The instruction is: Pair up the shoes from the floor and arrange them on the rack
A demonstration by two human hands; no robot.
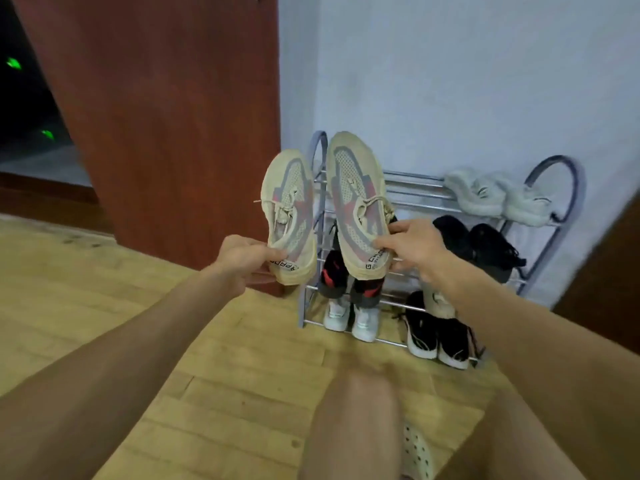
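I hold two matching beige knit sneakers with grey and pink panels, toes pointing up, in front of the metal shoe rack (554, 174). My left hand (242, 259) pinches the heel of the left sneaker (289, 216). My right hand (412, 249) grips the heel of the right sneaker (356, 202), which hangs over the rack's left end. The rack's top tier carries a pale grey pair (498, 197) at the right. The middle tier holds a black pair (478, 247) and a black-and-red pair (349, 282). On the bottom tier are a white pair (349, 318) and a black-and-white pair (436, 341).
The rack stands against a pale wall, next to a reddish-brown door (166, 133) on the left. The floor (104, 289) is light wood planks. My bare knees fill the lower frame, and a white perforated clog (417, 452) lies by my leg.
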